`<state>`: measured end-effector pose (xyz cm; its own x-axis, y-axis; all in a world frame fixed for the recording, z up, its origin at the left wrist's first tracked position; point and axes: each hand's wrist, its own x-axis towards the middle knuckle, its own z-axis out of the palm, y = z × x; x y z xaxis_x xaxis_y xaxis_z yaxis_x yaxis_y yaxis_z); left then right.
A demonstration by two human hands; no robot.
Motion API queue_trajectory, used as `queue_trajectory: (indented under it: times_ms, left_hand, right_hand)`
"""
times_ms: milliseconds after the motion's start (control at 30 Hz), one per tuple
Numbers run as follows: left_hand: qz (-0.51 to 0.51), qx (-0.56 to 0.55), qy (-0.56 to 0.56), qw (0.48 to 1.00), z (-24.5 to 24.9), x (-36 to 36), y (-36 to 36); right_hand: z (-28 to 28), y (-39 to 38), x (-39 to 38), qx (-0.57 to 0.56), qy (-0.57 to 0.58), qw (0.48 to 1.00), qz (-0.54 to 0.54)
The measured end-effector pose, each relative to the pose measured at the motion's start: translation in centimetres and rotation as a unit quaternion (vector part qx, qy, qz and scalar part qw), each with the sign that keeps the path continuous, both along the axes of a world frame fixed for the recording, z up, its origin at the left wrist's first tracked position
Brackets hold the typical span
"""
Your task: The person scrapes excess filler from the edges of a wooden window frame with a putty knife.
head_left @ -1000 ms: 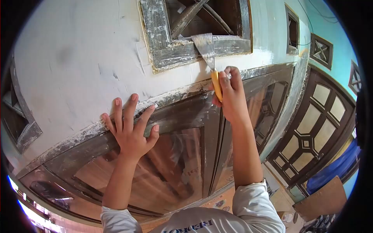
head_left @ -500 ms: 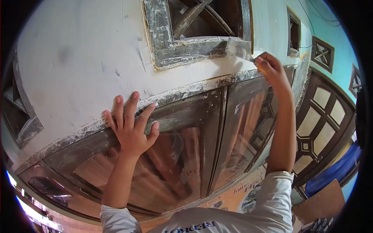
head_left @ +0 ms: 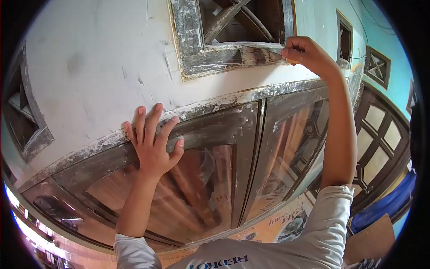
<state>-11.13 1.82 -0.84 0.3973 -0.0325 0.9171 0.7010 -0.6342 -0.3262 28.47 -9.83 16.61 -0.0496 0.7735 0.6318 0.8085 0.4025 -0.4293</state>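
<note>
My left hand (head_left: 154, 148) lies spread on the scraped upper rail of the brown window frame (head_left: 210, 107), with its fingertips near the white wall (head_left: 103, 67). In my right hand (head_left: 311, 56) is the handle of a scraper (head_left: 260, 56). The blade lies against the bottom rail of the small vent frame (head_left: 201, 65), near its right corner. White residue and worn patches cover both frames. My right fingers wrap round the handle and hide most of it.
Glass panes with reflections (head_left: 192, 188) fill the window below my hands. Another vent frame (head_left: 38, 143) is at the far left. At the right are a brown door (head_left: 380, 130), a blue cloth (head_left: 385, 201) and a brown board (head_left: 371, 240).
My right hand has moved up and slightly right, and the scraper blade now lies flatter against the vent frame's bottom rail. My left hand stays spread on the window frame.
</note>
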Motion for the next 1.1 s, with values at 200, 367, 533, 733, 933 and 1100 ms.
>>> queue_trajectory:
  times_ms: [200,367,533,733,933,1100]
  left_hand:
    - [-0.057,0.038,-0.017,0.998,0.9,-2.6,-0.3]
    - [-0.011,0.043,-0.047,0.998,1.9,-4.8,-0.3]
    - [0.032,0.033,-0.065,0.997,1.7,-5.3,0.0]
    - [0.042,0.051,-0.086,0.994,1.2,-4.4,0.8]
    - [0.039,0.048,-0.092,0.994,1.0,-4.5,0.9]
    - [0.050,0.047,-0.085,0.994,0.7,-4.7,1.0]
  right_hand:
    - [1.7,0.8,-2.3,-0.018,-0.059,0.998,-0.026]
    - [2.1,1.2,-5.0,0.015,-0.103,0.995,-0.004]
    - [3.0,1.0,-6.2,0.025,-0.150,0.988,-0.023]
    - [1.6,0.4,-6.4,0.058,-0.137,0.989,-0.001]
    - [-2.0,-2.4,-6.9,0.078,-0.039,0.996,-0.016]
    - [-9.4,-5.5,-7.9,0.196,-0.078,0.970,-0.118]
